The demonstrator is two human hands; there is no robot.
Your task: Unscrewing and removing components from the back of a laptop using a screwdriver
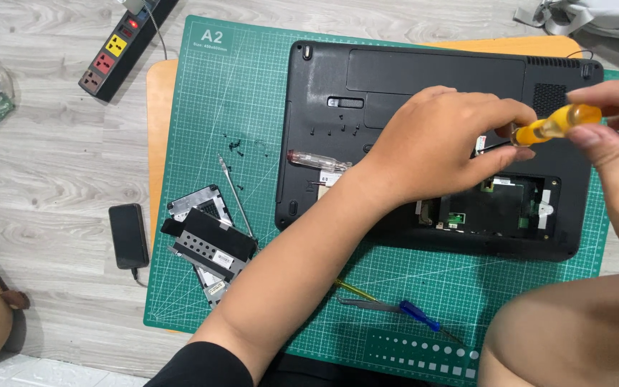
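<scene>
Spread over a wood floor, a green cutting mat (pixel 252 143) is carrying an upturned black laptop (pixel 410 79). Judging by the opened bay, unscrewing is underway. The right hand (pixel 614 118) is pinching a yellow screwdriver (pixel 557 123) by its handle; the left hand (pixel 445 143) is steadying its shaft, so next it probably needs seating squarely.

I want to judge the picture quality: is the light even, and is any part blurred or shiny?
Head view: soft, even light with faint shadows; the laptop and green mat are sharp; the right hand and yellow screwdriver handle are slightly blurred; the handle glows a little.
</scene>
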